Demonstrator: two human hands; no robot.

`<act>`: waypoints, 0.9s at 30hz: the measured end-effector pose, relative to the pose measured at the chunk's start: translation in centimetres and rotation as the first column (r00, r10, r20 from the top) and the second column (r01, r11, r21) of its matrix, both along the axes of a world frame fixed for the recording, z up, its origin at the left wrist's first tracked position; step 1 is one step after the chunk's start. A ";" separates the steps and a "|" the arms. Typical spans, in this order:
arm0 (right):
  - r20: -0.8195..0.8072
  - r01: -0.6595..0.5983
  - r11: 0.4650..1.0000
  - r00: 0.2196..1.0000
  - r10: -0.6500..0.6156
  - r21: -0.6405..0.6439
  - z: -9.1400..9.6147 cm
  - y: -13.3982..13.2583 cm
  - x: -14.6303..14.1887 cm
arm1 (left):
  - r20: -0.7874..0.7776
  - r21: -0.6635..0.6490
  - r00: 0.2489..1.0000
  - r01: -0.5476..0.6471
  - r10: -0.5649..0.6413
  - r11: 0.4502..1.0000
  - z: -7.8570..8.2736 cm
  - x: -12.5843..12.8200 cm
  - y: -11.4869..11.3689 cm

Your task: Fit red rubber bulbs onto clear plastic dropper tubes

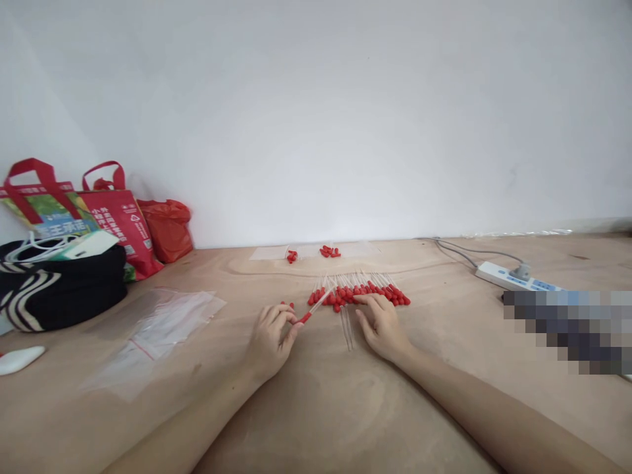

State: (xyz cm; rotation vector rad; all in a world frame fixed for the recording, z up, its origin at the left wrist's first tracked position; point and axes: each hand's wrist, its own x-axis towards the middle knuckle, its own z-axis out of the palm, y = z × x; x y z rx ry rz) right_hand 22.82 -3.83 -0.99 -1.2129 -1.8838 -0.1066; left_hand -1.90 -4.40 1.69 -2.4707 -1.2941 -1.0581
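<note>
My left hand (270,332) is closed in a pinch on a clear dropper with a red bulb (307,316), its glass tip pointing up and right. My right hand (379,321) lies flat with fingers stretched out, its fingertips touching a row of several red-bulbed droppers (360,294) laid side by side on the wooden table (316,408). Two bare glass tubes (347,328) lie between my hands. A few loose red bulbs (287,305) sit just beyond my left hand. More red bulbs (330,251) rest on a clear sheet near the wall.
Clear plastic bags (162,322) lie at the left. Red shopping bags (118,217) and a black-and-white bag (54,289) stand at the far left by the wall. A white power strip (518,278) with cable sits at the right, beside a blurred patch. A white object (20,359) lies at the left edge.
</note>
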 end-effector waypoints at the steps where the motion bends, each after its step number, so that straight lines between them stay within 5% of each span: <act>1: -0.030 0.009 0.999 1.000 -0.008 0.045 0.1 0.0 0.1 | -0.027 0.011 0.999 0.038 -0.038 0.999 0.0 -0.1 -0.3; 11: 0.298 -0.240 0.964 0.934 0.197 0.117 1.2 -1.2 -0.7 | -0.160 0.123 0.982 0.124 -0.103 0.985 -0.1 0.6 -0.6; 19: 0.304 -0.291 0.944 0.923 0.234 0.157 1.4 -1.4 -1.7 | -0.190 0.049 0.942 0.292 -0.278 0.955 -0.4 0.9 -0.3; 27: 0.321 -0.326 0.935 0.908 0.268 0.140 1.5 -1.7 -1.4 | -0.180 -0.001 0.943 0.286 -0.281 0.958 -0.4 0.7 -0.9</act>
